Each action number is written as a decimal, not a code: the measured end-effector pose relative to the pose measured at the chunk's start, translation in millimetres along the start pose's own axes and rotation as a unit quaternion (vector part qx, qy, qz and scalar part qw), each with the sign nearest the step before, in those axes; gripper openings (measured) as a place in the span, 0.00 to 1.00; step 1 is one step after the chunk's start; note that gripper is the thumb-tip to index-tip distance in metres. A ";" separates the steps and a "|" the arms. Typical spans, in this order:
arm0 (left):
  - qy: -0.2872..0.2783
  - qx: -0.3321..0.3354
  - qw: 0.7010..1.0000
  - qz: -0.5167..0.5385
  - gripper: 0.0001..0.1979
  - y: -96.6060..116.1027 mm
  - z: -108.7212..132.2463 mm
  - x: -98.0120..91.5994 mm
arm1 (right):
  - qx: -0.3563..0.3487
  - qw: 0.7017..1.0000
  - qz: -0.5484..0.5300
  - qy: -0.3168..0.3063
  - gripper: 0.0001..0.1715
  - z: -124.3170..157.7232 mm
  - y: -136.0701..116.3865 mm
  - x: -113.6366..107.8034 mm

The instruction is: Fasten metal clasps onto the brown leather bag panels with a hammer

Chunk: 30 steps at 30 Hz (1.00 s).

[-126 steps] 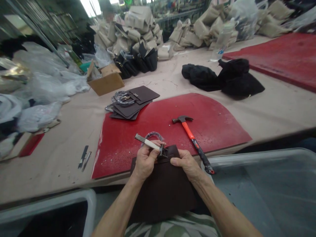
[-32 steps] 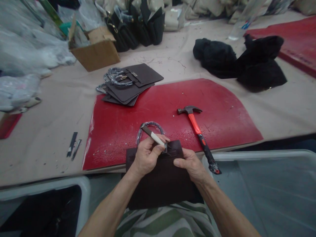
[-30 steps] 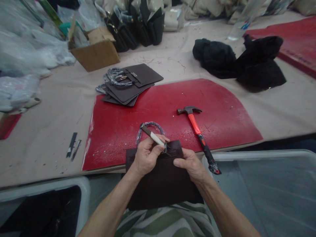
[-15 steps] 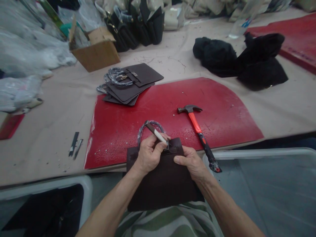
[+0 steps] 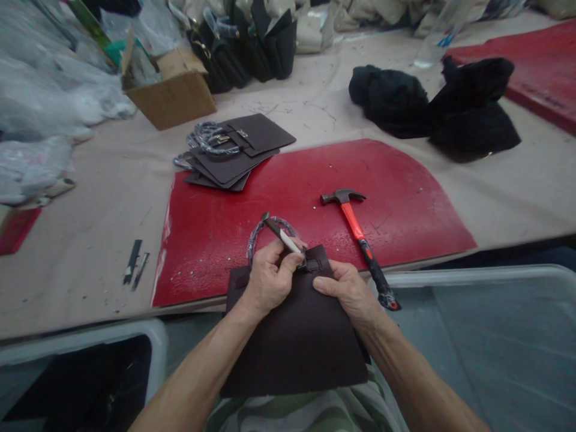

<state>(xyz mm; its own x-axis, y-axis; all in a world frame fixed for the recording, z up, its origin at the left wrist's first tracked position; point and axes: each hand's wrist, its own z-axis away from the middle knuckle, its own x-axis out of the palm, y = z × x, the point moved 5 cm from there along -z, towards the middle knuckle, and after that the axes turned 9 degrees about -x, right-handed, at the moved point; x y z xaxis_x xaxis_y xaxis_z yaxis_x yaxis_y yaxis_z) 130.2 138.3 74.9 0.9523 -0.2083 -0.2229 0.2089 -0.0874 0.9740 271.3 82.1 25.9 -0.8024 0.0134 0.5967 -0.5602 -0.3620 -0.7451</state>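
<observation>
A dark brown handbag panel [image 5: 297, 336] rests against my lap, its top edge by the red board. One looped handle [image 5: 252, 240], wrapped in clear plastic, stands up from it. With thumb and fingers my left hand [image 5: 272, 279] pinches a slim bar [image 5: 272, 225], dark with a white lower part; its exact kind is unclear. The bar's lower end meets a strap and buckle area [image 5: 312, 264] near the panel's top, partly hidden by my fingers. My right hand [image 5: 344, 288] grips the panel's right edge, thumb on the front, fingers behind.
A claw hammer [image 5: 355, 231] lies on the red board [image 5: 387, 180], beside stacked brown bag panels [image 5: 265, 135]. Two narrow metal tools [image 5: 132, 261] sit at left. Behind are a cardboard box [image 5: 173, 99] and black cloth [image 5: 472, 126]. Plastic bins [image 5: 486, 277] flank my lap.
The panel's lower part has tilted slightly toward the left and spread lower over my lap. Both hands keep their grips; the view has shifted a little.
</observation>
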 end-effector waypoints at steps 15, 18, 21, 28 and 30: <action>0.013 0.074 0.991 -0.107 0.06 -17.0 -17.5 11.2 | 0.004 0.978 0.210 0.017 0.17 -25.5 -9.4 -7.8; 0.006 0.091 0.987 -0.131 0.06 -26.9 -15.9 16.5 | -0.023 0.923 0.382 0.025 0.12 -25.9 -16.0 -12.1; 0.009 0.131 0.979 -0.155 0.05 -32.4 -10.7 20.0 | -0.041 0.856 0.514 0.044 0.10 -19.3 -23.3 -12.7; 0.003 0.190 0.961 -0.203 0.07 -33.7 -2.9 24.8 | -0.018 0.603 0.797 0.027 0.10 10.9 -33.7 -4.5; 0.002 0.192 0.960 -0.204 0.07 -32.4 -2.8 25.4 | -0.043 0.574 0.816 0.052 0.08 18.5 -41.8 -9.4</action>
<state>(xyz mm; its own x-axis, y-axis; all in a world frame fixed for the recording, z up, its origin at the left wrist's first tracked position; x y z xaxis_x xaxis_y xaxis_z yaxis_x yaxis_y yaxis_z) 148.2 138.5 37.8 0.8100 -0.0766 -0.5814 0.4677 -0.5137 0.7193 306.1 79.9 57.0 -0.2788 -0.2200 -0.9348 0.9505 0.0755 -0.3013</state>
